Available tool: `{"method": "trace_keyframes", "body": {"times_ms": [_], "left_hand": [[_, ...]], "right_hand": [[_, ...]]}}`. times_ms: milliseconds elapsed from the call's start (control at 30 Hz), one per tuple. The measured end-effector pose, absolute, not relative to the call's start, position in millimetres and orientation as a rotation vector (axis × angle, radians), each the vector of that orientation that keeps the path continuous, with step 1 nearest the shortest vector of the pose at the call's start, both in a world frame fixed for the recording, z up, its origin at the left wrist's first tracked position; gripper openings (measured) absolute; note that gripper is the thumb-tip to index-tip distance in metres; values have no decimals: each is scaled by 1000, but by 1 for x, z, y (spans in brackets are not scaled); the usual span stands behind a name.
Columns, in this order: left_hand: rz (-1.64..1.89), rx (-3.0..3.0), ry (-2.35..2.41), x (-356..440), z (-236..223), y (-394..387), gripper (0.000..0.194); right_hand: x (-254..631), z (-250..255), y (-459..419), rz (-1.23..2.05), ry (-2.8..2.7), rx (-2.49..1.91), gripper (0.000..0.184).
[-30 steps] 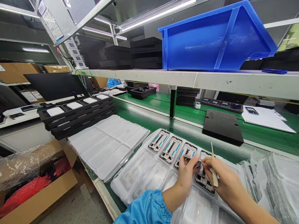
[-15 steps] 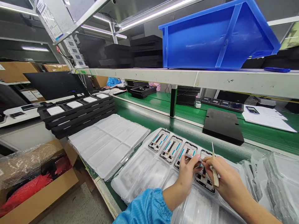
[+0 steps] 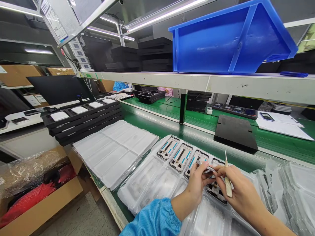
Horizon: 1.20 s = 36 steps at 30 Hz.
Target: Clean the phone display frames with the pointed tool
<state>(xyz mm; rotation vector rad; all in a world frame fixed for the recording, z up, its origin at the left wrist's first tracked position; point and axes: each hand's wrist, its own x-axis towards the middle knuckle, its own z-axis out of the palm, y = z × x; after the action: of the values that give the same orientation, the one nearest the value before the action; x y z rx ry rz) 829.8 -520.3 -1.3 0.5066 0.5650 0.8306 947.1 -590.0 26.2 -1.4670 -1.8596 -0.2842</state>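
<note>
Working on the fourth frame [image 3: 216, 191], left hand [image 3: 197, 186] clamped on a metal strip [image 3: 205, 166], right hand [image 3: 242, 193] on a pale pick [image 3: 228, 185], three frames [image 3: 181, 158] done or waiting, can't tell.

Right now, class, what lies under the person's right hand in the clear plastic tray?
A phone frame lies there, both ends showing; the right hand covers its middle, which cannot be seen.

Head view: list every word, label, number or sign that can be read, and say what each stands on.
No text here can be read.
White printed sheet in the slanted metal frame overhead: too small to read.
Small white labels stacked down the upright beside the shelf: too small to read.
White paper sheets on the green bench, right: nothing legible.
</note>
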Motion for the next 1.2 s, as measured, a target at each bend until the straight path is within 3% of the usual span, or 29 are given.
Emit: {"method": "trace_keyframes", "body": {"times_ms": [367, 667, 1200], "left_hand": [[821, 525, 535, 830, -6, -519, 43], [815, 517, 498, 829, -8, -518, 41], [612, 331, 400, 828, -9, -515, 58]], "right_hand": [[949, 21, -590, -144, -1793, -1472, 6], [943, 28, -591, 66, -1643, -1518, 17], [939, 24, -591, 272, -1672, -1554, 16]]}}
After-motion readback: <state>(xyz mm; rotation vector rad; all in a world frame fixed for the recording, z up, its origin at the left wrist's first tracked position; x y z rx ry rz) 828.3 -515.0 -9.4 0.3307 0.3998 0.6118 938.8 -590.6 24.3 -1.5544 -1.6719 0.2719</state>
